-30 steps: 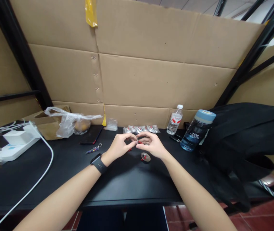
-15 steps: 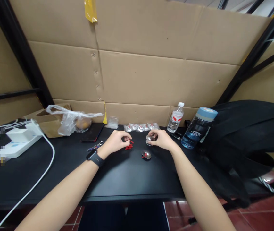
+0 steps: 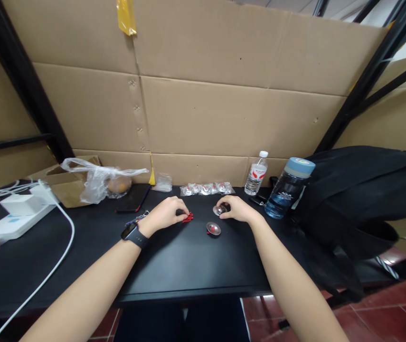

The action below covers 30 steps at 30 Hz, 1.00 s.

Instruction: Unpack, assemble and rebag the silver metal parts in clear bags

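A bundle of thin red cord (image 3: 187, 218) is pinched between the thumb and fingers of my left hand (image 3: 165, 214), low over the black table. My right hand (image 3: 237, 209) is closed on a small, shiny, dished metal disc (image 3: 219, 210), which looks like a little cymbal; the fingers cover part of it. Between my hands and nearer to me lies a second dished metal disc (image 3: 213, 229) with red at its centre. Neither hand touches this one.
Behind my hands, several wrapped metal pieces (image 3: 208, 189) lie along the cardboard wall (image 3: 203, 118). A water bottle (image 3: 256, 175), a blue-lidded bottle (image 3: 290, 187) and a black backpack (image 3: 359, 204) stand right. Left are a phone (image 3: 131, 202), a plastic bag (image 3: 98, 183) and a power strip (image 3: 17, 223).
The red cord has come down to the table under my left hand. My right hand has lowered the metal disc, now lying flatter. The view has shifted slightly.
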{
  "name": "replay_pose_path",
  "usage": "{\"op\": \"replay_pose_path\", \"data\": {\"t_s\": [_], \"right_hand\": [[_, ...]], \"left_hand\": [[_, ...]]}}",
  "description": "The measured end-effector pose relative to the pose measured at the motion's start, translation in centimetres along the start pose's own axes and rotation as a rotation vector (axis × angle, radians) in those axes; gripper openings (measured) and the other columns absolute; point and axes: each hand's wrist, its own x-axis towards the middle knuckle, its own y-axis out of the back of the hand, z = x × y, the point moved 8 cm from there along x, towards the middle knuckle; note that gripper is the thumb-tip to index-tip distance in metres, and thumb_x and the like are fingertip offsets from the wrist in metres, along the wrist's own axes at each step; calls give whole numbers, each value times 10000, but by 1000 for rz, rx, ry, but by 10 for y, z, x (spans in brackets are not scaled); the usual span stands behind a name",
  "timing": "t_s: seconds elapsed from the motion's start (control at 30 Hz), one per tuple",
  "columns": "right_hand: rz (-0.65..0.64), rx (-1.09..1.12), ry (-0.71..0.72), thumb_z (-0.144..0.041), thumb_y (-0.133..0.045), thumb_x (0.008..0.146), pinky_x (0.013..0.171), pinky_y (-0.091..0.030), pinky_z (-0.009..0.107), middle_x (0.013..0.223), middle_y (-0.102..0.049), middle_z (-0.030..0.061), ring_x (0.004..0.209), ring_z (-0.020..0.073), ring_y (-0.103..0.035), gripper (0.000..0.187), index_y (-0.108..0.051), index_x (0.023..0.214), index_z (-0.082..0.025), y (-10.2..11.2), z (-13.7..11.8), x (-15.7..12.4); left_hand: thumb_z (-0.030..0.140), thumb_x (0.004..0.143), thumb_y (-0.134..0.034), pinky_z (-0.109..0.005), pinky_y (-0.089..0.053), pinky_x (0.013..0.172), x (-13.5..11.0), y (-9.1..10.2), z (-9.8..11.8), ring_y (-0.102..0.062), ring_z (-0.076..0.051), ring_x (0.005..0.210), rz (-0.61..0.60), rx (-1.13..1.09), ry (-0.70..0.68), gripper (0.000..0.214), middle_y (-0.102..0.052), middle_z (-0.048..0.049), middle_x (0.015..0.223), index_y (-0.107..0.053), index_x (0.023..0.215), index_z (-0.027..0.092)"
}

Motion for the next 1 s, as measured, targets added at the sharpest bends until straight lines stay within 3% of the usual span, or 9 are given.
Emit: {"op": "replay_pose_path", "data": {"t_s": [0.07,0.17,0.27,0.37,0.47,0.57,0.63,0.83,1.0], "right_hand": [[-65,19,105,-253,-864,620,881,-476,322,1118,-690,62,1013,237,-629,505,-731,1107,-237,-3,-20,-3],[-295,96,176,-343,-889,595,810,-498,280,1137,-654,43,982,212,-625,680,-675,1239,-288,-22,-45,-11],[-365,81,199,-325,-895,582,754,-490,262,987,-662,22,868,185,-622,585,-728,1140,-270,-35,-58,-13],[-265,126,197,-288,-868,626,703,-476,256,911,-674,15,791,163,-618,452,-742,1058,-240,-33,-61,-7],[10,319,144,-331,-863,654,687,-472,263,926,-694,24,828,175,-642,427,-697,1030,-213,-15,-58,1],[275,595,61,-386,-864,660,649,-477,264,981,-711,47,876,195,-667,424,-629,961,-202,-3,-53,4],[352,746,32,-400,-863,662,654,-491,268,1036,-720,63,926,209,-679,414,-594,909,-205,-7,-52,6],[268,830,23,-401,-846,689,742,-531,310,1091,-734,82,1011,239,-691,386,-599,914,-207,-32,-62,11],[195,861,45,-367,-838,709,764,-542,317,1090,-732,71,984,221,-697,433,-551,1003,-230,-38,-66,11]], "left_hand": [[265,892,-630,-289,-482,839,0,2,2,-657,-180,883,20,0,2,137,-744,-25,926,-765,914,263],[247,907,-595,-294,-484,869,0,4,6,-644,-184,928,52,-9,8,165,-731,-29,966,-754,949,256],[226,906,-583,-291,-482,877,1,7,8,-639,-183,936,77,-17,12,168,-725,-25,973,-746,939,252],[222,902,-577,-295,-478,869,1,13,7,-644,-186,930,128,-12,55,165,-729,-26,970,-736,940,239],[225,893,-577,-295,-477,824,1,20,1,-659,-183,867,200,-49,155,145,-735,-27,920,-719,916,215],[276,868,-629,-272,-481,750,2,14,-3,-678,-174,817,231,-246,252,111,-741,-23,881,-700,911,203],[327,845,-677,-261,-487,729,4,7,-3,-691,-180,835,250,-446,288,159,-741,-29,890,-674,929,192],[302,777,-749,-251,-510,747,6,-1,-2,-695,-169,823,398,-782,303,240,-710,-28,870,-569,867,171],[261,732,-764,-264,-540,748,7,-5,-5,-708,-173,799,359,-832,315,243,-716,-31,837,-571,847,167]]}}
